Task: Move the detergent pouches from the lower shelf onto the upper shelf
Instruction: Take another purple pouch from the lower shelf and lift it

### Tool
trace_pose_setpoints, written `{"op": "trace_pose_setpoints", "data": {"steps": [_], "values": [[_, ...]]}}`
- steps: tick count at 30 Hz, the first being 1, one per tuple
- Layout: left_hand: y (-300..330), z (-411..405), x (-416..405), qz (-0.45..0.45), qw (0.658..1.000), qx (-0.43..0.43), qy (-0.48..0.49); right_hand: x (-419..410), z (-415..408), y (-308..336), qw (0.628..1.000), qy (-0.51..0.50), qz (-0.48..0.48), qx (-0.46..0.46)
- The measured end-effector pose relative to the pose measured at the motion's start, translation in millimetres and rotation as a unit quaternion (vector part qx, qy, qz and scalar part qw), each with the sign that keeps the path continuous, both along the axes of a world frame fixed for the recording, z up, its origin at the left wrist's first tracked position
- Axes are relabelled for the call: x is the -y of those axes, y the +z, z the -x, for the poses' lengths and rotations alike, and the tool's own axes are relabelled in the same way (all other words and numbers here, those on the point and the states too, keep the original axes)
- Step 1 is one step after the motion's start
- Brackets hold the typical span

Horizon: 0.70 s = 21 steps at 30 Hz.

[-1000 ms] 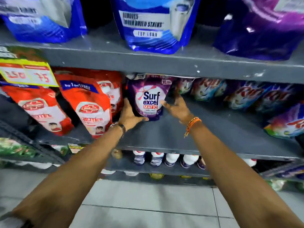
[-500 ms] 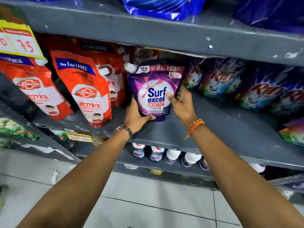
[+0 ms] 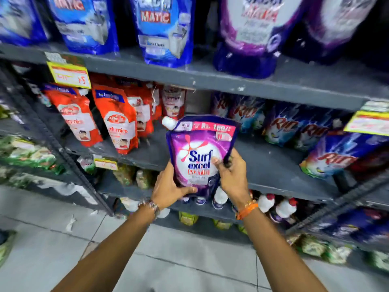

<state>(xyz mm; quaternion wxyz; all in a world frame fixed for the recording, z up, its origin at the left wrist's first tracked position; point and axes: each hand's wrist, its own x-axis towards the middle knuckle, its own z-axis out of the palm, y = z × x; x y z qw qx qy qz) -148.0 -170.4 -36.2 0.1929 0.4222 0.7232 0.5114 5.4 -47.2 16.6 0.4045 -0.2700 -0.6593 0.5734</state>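
Observation:
A purple Surf Excel detergent pouch point(image 3: 199, 152) with a white spout is held upright in front of the lower shelf point(image 3: 271, 165), clear of its surface. My left hand point(image 3: 168, 186) cups its bottom left corner. My right hand point(image 3: 231, 175) pinches its right edge. On the upper shelf point(image 3: 210, 77) stand blue pouches point(image 3: 166, 32) and purple pouches point(image 3: 248, 36), with a dark gap between them.
Red Lifebuoy pouches point(image 3: 115, 119) stand left on the lower shelf, blue Rin pouches point(image 3: 294, 127) right. Yellow price tags point(image 3: 70, 75) hang from the shelf edges. White bottles point(image 3: 282, 207) sit on a shelf below. Grey floor tiles lie underneath.
Both hands closed on the purple pouch and pulled it off the lower shelf toward me. The camera tilted up, so the upper shelf's pouches came into view.

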Motion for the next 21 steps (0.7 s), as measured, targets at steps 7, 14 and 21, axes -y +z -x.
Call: {"op": "trace_pose_setpoints", "data": {"steps": [7,14,21], "values": [[75,-89,5,-0.079,0.995,-0.036,-0.049,23,-98,88,0.994,-0.059,-0.080,-0.049],[201,-147,-66,-0.178,0.974,-0.068,-0.126,-28,-161,214,0.965,-0.156,-0.179,-0.108],[293,-162,-166,-0.149,0.973,-0.100,-0.141,-126,-166,289,0.960,-0.196,-0.182,-0.087]]}}
